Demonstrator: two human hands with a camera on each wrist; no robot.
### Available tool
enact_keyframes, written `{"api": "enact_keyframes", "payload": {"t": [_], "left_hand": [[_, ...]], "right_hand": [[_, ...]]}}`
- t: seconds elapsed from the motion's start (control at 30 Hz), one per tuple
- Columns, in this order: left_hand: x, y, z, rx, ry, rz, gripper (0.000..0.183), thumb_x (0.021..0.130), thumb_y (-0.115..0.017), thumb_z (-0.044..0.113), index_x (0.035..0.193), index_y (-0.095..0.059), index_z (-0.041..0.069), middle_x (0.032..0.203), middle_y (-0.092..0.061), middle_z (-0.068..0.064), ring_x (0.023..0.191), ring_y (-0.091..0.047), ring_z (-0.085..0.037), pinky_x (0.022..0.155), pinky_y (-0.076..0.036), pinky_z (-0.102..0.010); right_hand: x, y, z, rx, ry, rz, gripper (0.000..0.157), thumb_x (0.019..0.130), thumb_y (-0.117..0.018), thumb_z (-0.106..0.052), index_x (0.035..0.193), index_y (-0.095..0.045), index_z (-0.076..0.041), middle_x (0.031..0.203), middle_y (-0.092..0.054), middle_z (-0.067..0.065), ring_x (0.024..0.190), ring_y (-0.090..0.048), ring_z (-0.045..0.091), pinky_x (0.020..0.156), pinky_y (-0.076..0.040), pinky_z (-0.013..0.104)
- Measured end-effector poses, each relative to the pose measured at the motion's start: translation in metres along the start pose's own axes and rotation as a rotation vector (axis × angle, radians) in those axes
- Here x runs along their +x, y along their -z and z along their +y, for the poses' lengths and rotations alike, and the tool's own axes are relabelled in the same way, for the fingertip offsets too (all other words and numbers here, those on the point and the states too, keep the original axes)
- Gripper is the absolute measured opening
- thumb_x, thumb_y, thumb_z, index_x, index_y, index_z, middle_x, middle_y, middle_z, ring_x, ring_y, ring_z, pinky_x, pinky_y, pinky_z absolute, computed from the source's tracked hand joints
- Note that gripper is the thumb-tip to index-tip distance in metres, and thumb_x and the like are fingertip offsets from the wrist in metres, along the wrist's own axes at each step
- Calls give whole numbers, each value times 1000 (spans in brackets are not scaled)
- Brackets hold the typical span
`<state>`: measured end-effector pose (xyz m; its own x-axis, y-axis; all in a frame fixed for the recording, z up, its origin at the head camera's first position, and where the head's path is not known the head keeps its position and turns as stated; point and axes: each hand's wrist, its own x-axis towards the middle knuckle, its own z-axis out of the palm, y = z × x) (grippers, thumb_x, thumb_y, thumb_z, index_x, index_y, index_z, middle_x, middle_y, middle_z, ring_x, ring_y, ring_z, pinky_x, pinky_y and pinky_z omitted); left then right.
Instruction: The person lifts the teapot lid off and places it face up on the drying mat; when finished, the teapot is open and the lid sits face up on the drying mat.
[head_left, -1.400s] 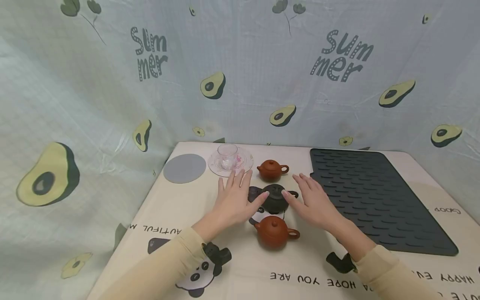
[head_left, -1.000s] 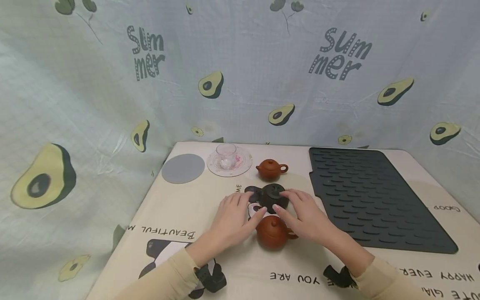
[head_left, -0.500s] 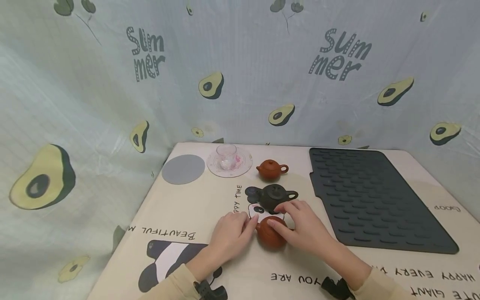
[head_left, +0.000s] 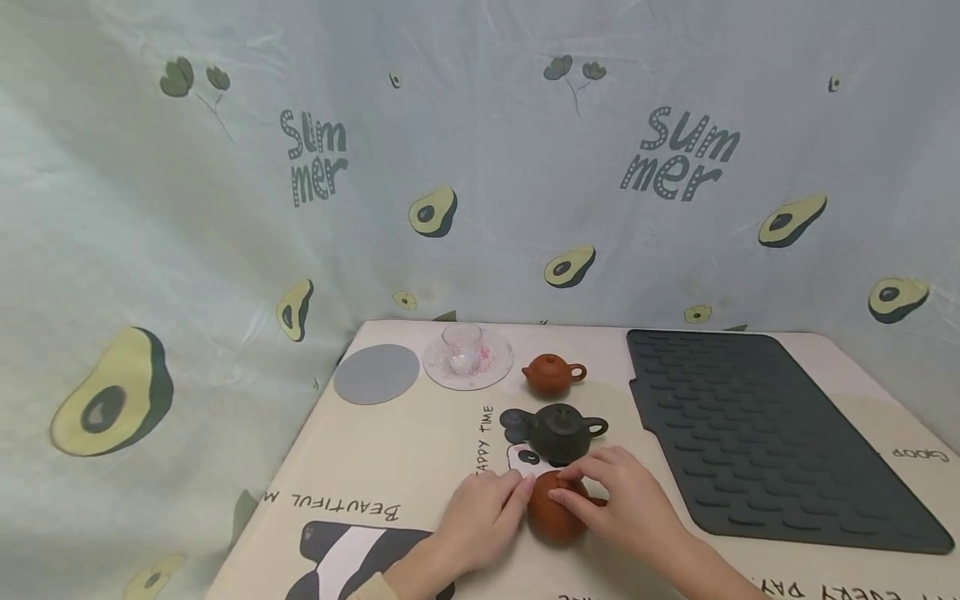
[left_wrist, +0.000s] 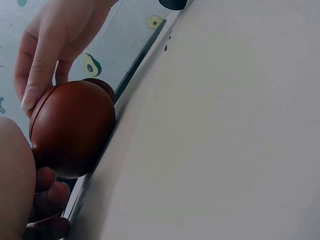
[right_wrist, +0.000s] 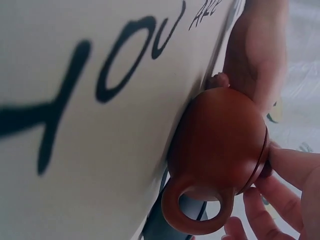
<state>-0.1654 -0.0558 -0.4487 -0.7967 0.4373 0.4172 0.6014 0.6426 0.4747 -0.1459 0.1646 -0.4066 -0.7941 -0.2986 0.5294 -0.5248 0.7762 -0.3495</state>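
A reddish-brown clay teapot, the nearest of three in a column, stands upright with its lid on. My left hand grips it at the spout side, thumb above and curled fingers below, hiding the spout. From the right, my right hand pinches the lid's knob between thumb and fingers. The right wrist view shows the pot's looped handle free of the hands. Just behind stands a black teapot, and farther back a smaller reddish-brown teapot.
At the back left, a clear glass cup stands on a floral saucer, beside a flat grey disc. A dark ridged mat covers the table's right side. A printed curtain hangs behind.
Both hands came down from over the black teapot to the nearest brown one. The left took its spout side, and the right closed on the lid knob. The head view tilted upward.
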Motion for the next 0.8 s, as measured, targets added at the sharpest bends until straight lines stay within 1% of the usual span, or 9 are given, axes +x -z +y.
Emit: {"api": "enact_keyframes", "payload": {"t": [0.1, 0.2, 0.3, 0.47, 0.53, 0.7, 0.8], "left_hand": [[0, -1, 1, -9, -12, -7, 42, 111, -41, 35, 72, -49, 24, 58, -37, 15, 59, -44, -6, 59, -35, -25], [3, 0, 1, -46, -25, -14, 43, 110, -43, 30, 68, -47, 23, 57, -35, 14, 59, -42, -6, 58, -33, -23], [6, 0, -2, -83, -29, -22, 45, 109, -46, 27, 64, -44, 21, 56, -34, 13, 59, -39, -5, 57, -32, -21], [6, -4, -5, -127, -25, -40, 45, 109, -46, 29, 64, -44, 22, 57, -34, 13, 58, -36, -3, 56, -31, -21], [6, -4, -6, -145, -22, -42, 45, 109, -45, 30, 65, -45, 22, 57, -34, 14, 58, -36, -3, 56, -31, -21], [5, -2, -7, -170, -3, -44, 45, 109, -45, 30, 65, -46, 23, 57, -35, 14, 58, -37, -2, 56, -31, -21], [6, -1, -6, -172, 3, -44, 45, 109, -45, 30, 65, -47, 23, 57, -35, 14, 58, -37, -2, 56, -31, -21]], "right_hand": [[-2, 0, 0, 19, 9, 24, 23, 74, -94, -29, 86, -74, -31, 86, -60, -21, 86, -55, 1, 75, -51, 29], [-1, 0, 0, 44, 14, 30, 24, 75, -93, -27, 85, -72, -33, 86, -59, -23, 85, -55, 0, 73, -51, 28], [0, 1, 0, 79, 18, 17, 27, 76, -92, -25, 85, -70, -35, 87, -58, -24, 84, -57, 2, 74, -51, 28], [-1, 1, 0, 127, 21, -12, 26, 80, -90, -20, 89, -68, -31, 90, -61, -23, 84, -61, 3, 74, -52, 28], [-1, 2, -1, 150, 2, -29, 24, 82, -88, -19, 91, -69, -29, 91, -62, -23, 86, -62, 2, 75, -53, 30], [0, 4, -3, 218, -88, -76, 18, 88, -82, -21, 97, -69, -30, 94, -63, -25, 91, -62, 2, 78, -53, 35], [1, 8, -3, 258, -129, -98, 15, 91, -79, -24, 99, -68, -30, 96, -64, -25, 94, -63, 3, 80, -54, 34]]}}
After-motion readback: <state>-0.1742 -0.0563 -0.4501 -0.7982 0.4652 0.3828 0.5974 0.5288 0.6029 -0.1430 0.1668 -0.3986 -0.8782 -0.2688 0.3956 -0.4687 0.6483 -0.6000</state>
